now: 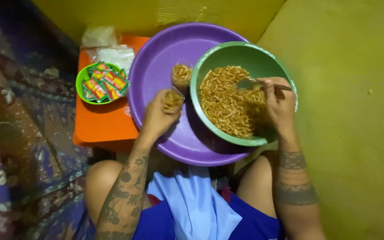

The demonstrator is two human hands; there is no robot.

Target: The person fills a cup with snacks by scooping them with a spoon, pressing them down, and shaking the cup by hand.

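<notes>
Over the purple basin (156, 66), the left hand (158, 116) is gripping a small clear bag (173, 98) and the right hand's (278, 104) fingers are closing on a spoon (250, 84), beside red-and-green sachets (104, 82).

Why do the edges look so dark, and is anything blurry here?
Head view: light falls on the middle, the patterned cloth at the side dim; the right hand and spoon are slightly soft; the green bowl shadows the purple basin.

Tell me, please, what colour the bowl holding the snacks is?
Green bowl, shown best in the head view.
</notes>
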